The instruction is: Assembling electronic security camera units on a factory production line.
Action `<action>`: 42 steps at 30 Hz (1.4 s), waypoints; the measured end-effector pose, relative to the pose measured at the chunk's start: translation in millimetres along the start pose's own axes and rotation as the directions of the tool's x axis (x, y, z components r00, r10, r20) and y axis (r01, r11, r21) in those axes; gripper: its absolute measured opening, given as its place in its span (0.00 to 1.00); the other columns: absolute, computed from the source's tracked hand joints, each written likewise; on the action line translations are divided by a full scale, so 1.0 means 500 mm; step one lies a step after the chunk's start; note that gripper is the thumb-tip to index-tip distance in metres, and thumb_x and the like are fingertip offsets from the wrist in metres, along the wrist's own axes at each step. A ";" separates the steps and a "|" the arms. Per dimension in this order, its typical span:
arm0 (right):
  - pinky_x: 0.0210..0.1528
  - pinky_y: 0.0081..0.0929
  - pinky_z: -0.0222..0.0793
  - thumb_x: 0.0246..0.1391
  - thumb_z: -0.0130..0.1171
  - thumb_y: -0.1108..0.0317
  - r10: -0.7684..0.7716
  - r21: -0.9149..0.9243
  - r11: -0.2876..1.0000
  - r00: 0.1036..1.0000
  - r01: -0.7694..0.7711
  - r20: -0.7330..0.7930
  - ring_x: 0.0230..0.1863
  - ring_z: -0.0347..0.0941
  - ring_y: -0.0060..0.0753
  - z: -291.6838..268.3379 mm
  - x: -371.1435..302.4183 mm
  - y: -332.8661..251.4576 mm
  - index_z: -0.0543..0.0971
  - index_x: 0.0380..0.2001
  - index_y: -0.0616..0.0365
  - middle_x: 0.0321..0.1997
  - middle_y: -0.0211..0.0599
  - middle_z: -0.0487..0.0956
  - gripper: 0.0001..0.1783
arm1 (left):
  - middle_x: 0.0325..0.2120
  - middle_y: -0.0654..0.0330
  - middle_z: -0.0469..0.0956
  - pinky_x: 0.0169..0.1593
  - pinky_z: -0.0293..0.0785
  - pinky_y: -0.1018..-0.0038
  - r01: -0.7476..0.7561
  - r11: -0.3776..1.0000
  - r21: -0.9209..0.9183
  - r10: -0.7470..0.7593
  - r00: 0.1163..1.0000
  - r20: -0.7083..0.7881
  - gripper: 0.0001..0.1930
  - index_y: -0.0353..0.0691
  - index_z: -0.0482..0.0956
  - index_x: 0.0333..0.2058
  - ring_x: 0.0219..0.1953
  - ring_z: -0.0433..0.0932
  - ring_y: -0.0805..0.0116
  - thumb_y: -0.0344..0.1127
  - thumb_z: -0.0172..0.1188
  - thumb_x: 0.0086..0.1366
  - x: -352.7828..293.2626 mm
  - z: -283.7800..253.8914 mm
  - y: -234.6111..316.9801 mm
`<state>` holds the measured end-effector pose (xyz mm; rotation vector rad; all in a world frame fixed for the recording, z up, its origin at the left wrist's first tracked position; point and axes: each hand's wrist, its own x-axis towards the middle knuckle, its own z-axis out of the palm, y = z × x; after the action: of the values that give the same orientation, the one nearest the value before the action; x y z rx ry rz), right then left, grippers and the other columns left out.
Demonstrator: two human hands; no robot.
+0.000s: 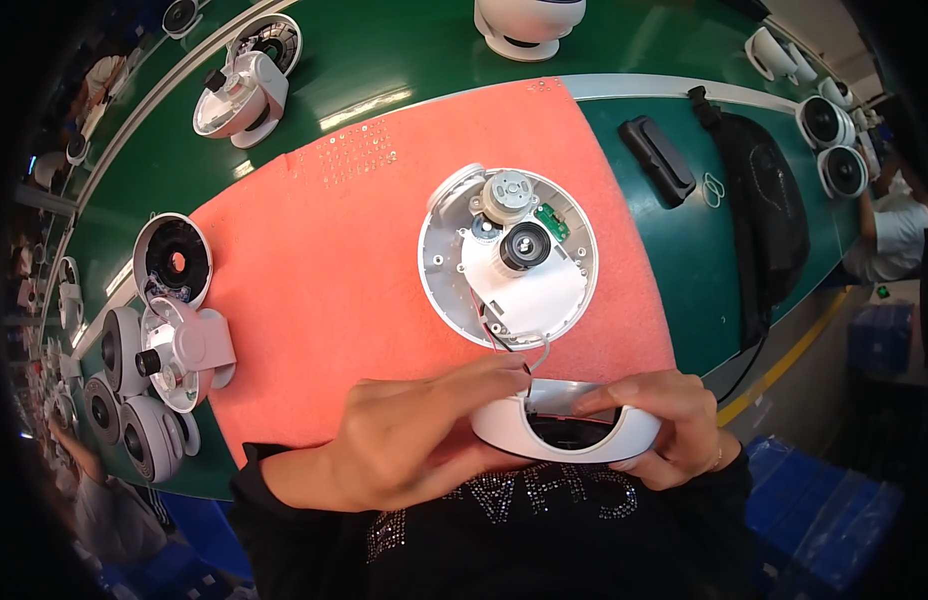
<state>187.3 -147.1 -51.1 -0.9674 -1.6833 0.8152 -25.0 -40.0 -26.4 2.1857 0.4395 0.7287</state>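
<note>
Close to my body I hold a white curved plastic housing (639,437) with a rounded opening and a dark inside. My left hand (409,425) is closed on its left end, fingertips by the thin wires at its upper edge. Round the right end my right hand (681,425) is closed, thumb and fingers on the shell. Just beyond lies an open round white shell (431,290) carrying a silver motor (508,194), a black cylindrical part (525,246) and a green circuit board (553,222). Thin wires run from this shell toward the housing.
An orange cloth (324,290) covers the green table (369,65), with rows of small screws (359,150) on it. Partly assembled white units (199,350) stand at left. At right lie a black case (657,160) and a black pouch (769,195). Other people sit at both sides.
</note>
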 end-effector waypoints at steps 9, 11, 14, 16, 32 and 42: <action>0.39 0.33 0.73 0.40 0.64 0.70 0.008 -0.170 0.985 1.000 -0.005 0.018 0.41 0.74 0.50 0.005 0.007 0.007 0.59 0.52 0.65 0.43 0.57 0.73 0.35 | 0.24 0.55 0.78 0.25 0.75 0.77 0.023 0.993 0.117 -0.026 0.999 0.026 0.21 0.32 0.73 0.35 0.24 0.80 0.65 0.35 0.69 0.43 -0.019 -0.010 -0.012; 0.39 0.32 0.73 0.33 0.66 0.76 0.042 -0.112 0.993 0.999 -0.045 -0.026 0.45 0.72 0.48 0.012 0.000 0.009 0.63 0.51 0.60 0.43 0.53 0.72 0.37 | 0.26 0.54 0.79 0.27 0.75 0.78 0.012 0.991 0.135 -0.023 0.997 0.080 0.21 0.30 0.71 0.35 0.26 0.80 0.65 0.34 0.69 0.43 -0.020 -0.011 -0.012; 0.38 0.31 0.73 0.31 0.65 0.78 0.042 -0.091 0.995 0.999 -0.041 0.003 0.43 0.73 0.48 0.010 -0.020 0.028 0.64 0.51 0.59 0.42 0.50 0.73 0.37 | 0.26 0.54 0.79 0.27 0.75 0.79 -0.024 0.986 0.167 0.014 0.998 0.059 0.20 0.31 0.72 0.34 0.26 0.80 0.65 0.32 0.68 0.43 -0.019 -0.005 -0.006; 0.38 0.30 0.73 0.31 0.64 0.79 0.020 -0.142 0.990 0.999 -0.016 0.027 0.43 0.73 0.48 0.006 -0.022 0.033 0.64 0.50 0.59 0.42 0.50 0.73 0.37 | 0.26 0.54 0.79 0.26 0.75 0.79 -0.070 0.980 0.185 0.063 0.997 0.041 0.19 0.31 0.72 0.33 0.25 0.80 0.65 0.29 0.67 0.42 -0.018 -0.003 -0.009; 0.42 0.38 0.71 0.32 0.69 0.59 -0.053 -0.097 0.994 0.993 0.043 -0.104 0.38 0.76 0.45 0.016 -0.012 0.027 0.68 0.42 0.64 0.36 0.47 0.77 0.33 | 0.27 0.55 0.78 0.24 0.74 0.78 -0.114 0.967 0.227 0.110 0.993 0.029 0.21 0.33 0.73 0.35 0.24 0.79 0.65 0.29 0.68 0.40 -0.012 0.005 0.009; 0.47 0.34 0.68 0.41 0.61 0.78 0.255 0.193 0.955 0.957 -0.226 -0.142 0.47 0.71 0.43 0.038 -0.048 0.051 0.56 0.52 0.65 0.42 0.51 0.72 0.35 | 0.22 0.59 0.77 0.22 0.70 0.81 -0.003 0.955 0.298 0.006 1.000 -0.010 0.21 0.32 0.74 0.32 0.20 0.78 0.70 0.36 0.70 0.39 -0.010 -0.021 0.017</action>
<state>179.4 -158.0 -88.3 -1.0993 -1.3435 0.9975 -34.8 -42.1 -16.0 2.4653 0.5820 0.7138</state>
